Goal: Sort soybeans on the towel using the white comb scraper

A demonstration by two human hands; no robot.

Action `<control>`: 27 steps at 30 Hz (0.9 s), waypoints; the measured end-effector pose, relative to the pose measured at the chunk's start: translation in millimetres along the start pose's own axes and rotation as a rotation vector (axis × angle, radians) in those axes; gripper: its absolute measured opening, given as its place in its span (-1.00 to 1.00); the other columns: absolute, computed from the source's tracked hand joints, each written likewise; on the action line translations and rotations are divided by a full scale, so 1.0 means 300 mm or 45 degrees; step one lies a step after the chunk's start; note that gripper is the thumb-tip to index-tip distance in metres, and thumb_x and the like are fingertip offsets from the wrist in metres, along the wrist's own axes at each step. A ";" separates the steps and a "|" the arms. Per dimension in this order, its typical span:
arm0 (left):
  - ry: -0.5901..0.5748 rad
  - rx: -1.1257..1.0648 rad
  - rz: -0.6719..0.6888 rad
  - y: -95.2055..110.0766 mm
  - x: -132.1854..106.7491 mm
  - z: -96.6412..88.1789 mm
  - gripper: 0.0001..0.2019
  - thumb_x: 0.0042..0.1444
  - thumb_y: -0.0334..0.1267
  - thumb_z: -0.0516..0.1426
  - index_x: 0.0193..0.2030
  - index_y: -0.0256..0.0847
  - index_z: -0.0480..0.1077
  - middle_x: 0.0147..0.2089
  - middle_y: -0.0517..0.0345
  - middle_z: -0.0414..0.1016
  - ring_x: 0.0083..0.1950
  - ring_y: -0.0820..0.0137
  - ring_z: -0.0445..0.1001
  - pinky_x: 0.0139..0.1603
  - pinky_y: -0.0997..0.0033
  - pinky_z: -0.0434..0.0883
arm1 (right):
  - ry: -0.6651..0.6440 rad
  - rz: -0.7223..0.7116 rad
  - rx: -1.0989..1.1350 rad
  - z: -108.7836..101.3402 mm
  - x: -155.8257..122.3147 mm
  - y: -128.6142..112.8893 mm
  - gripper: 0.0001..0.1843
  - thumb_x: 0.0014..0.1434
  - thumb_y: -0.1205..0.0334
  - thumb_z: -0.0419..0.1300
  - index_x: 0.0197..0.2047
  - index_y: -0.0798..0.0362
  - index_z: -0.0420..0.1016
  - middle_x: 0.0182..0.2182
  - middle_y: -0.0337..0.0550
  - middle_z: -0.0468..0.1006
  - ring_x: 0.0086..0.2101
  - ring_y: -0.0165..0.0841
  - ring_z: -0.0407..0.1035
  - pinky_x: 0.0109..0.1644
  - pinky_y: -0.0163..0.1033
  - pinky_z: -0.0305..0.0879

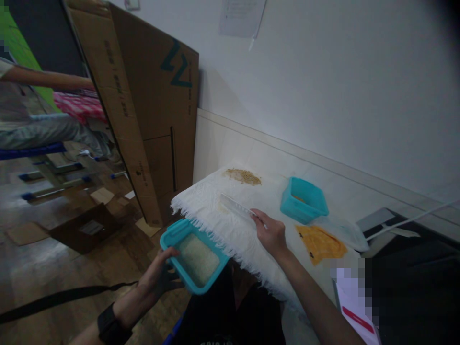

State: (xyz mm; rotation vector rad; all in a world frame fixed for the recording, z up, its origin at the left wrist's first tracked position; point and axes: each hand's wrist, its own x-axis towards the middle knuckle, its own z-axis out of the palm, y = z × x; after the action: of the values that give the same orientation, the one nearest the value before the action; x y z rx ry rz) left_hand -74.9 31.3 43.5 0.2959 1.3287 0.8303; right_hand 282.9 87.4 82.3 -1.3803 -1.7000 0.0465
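My left hand (163, 270) grips the near left side of a teal plastic box (206, 289), thumb over its rim. White rice (199, 258) covers the bottom of the box, which sits just below the table edge. My right hand (271, 233) is closed on the end of a long, flat, pale strip (237, 205) with a row of marks along it; its exact kind is unclear. The strip lies low over a white fringed cloth (208, 191), beside a faint patch of pale grains (223, 206). Farther back on the cloth lies a scattered pile of yellowish-brown grains (244, 176).
A second teal box (305, 199) with yellowish contents stands right, near a clear lid (345, 232) and an orange cloth (318, 243). A tall cardboard carton (154, 96) rises on the left against the wall. Beyond it, another person's arm (53, 76) shows.
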 end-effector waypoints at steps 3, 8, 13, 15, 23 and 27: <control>-0.012 0.009 0.013 -0.004 0.004 -0.001 -0.71 0.27 -0.12 0.27 0.06 0.01 0.31 -0.16 0.07 0.50 -0.19 0.02 0.64 -0.18 -0.03 0.72 | -0.043 -0.092 0.011 0.042 0.044 -0.003 -0.69 0.48 0.14 0.25 0.02 -0.13 0.88 -0.07 -0.08 0.91 -0.16 -0.08 0.85 -0.01 -0.10 0.77; -0.029 0.009 0.011 -0.010 0.014 -0.005 -0.69 0.25 -0.12 0.29 0.04 0.01 0.30 -0.16 0.06 0.51 -0.22 0.04 0.63 -0.19 -0.01 0.71 | -0.108 -0.144 0.041 0.087 0.030 -0.007 -0.67 0.46 0.27 0.25 0.03 -0.14 0.88 -0.05 -0.13 0.91 -0.14 -0.12 0.85 0.04 -0.11 0.78; -0.016 -0.011 0.010 -0.012 0.016 -0.010 -0.64 0.19 -0.11 0.31 0.05 0.01 0.32 -0.18 0.09 0.50 -0.24 0.04 0.63 -0.18 -0.03 0.71 | -0.137 -0.182 0.077 0.072 -0.059 -0.027 -0.61 0.44 0.34 0.22 0.05 -0.17 0.88 -0.02 -0.17 0.90 -0.10 -0.15 0.85 0.10 -0.10 0.80; -0.005 -0.016 0.005 -0.012 0.016 -0.010 -0.62 0.16 -0.10 0.33 0.05 0.01 0.32 -0.18 0.09 0.51 -0.23 0.02 0.65 -0.18 -0.04 0.70 | -0.138 -0.222 0.099 0.060 -0.098 -0.042 -0.58 0.44 0.35 0.19 0.06 -0.17 0.88 -0.01 -0.17 0.90 -0.08 -0.16 0.85 0.11 -0.10 0.80; 0.001 -0.016 0.014 -0.012 0.013 -0.008 -0.64 0.19 -0.09 0.32 0.06 -0.01 0.35 -0.13 0.01 0.57 -0.20 -0.02 0.68 -0.16 -0.05 0.71 | -0.094 -0.173 0.013 0.070 -0.084 -0.080 -0.62 0.50 0.28 0.21 0.08 -0.16 0.89 -0.03 -0.13 0.90 -0.12 -0.16 0.85 0.06 -0.14 0.80; 0.003 -0.032 -0.004 -0.010 0.015 -0.009 -0.67 0.20 -0.10 0.31 0.03 0.00 0.33 -0.15 0.03 0.55 -0.22 -0.01 0.67 -0.16 -0.05 0.70 | -0.120 -0.187 0.004 0.111 -0.024 -0.076 -0.60 0.45 0.40 0.23 0.08 -0.14 0.88 -0.02 -0.13 0.90 -0.08 -0.17 0.85 0.10 -0.15 0.79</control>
State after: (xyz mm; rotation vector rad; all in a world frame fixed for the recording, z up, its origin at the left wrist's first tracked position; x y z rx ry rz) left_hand -76.4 31.7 37.6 0.2731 1.3198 0.8438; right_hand 243.5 89.6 71.0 -1.2646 -1.8745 0.0321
